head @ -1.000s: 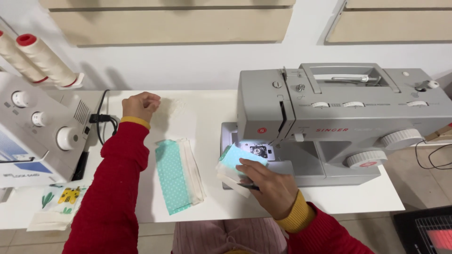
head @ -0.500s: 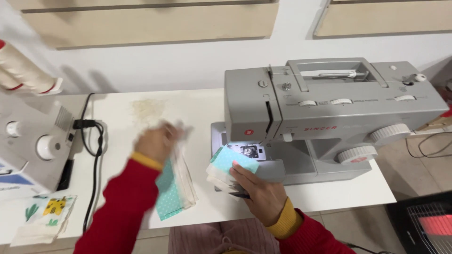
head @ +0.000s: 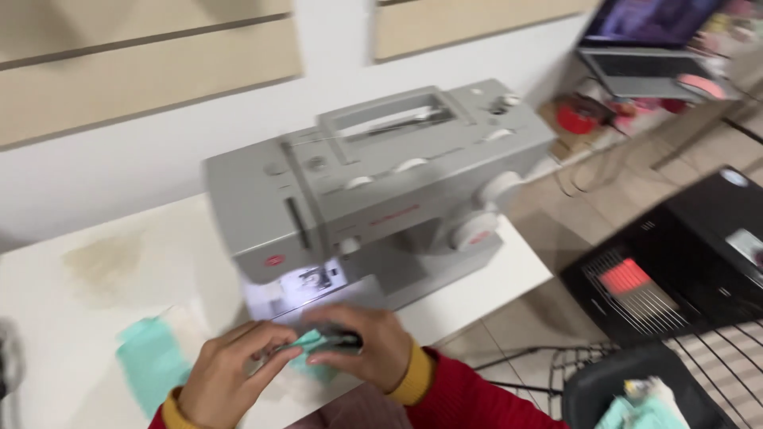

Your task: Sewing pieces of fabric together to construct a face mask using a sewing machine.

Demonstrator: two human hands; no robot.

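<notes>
Both hands, left hand (head: 230,373) and right hand (head: 366,349), fingers pinched shut on teal fabric piece (head: 311,346); grey sewing machine (head: 373,191) just behind.

Both hands are meeting low in the frame, blurred by motion. The left hand (head: 230,373) is coming in from the lower left with its back facing up, knuckles raised and its fingers (head: 274,349) curling rightward in a pinch. The right hand (head: 362,345) is reaching in from the lower right, palm turned down, its fingers (head: 330,357) bending leftward until they are touching those of the left. Both wrists are showing a yellow cuff under red sleeves, and the right forearm is angling off toward the lower right corner.
</notes>
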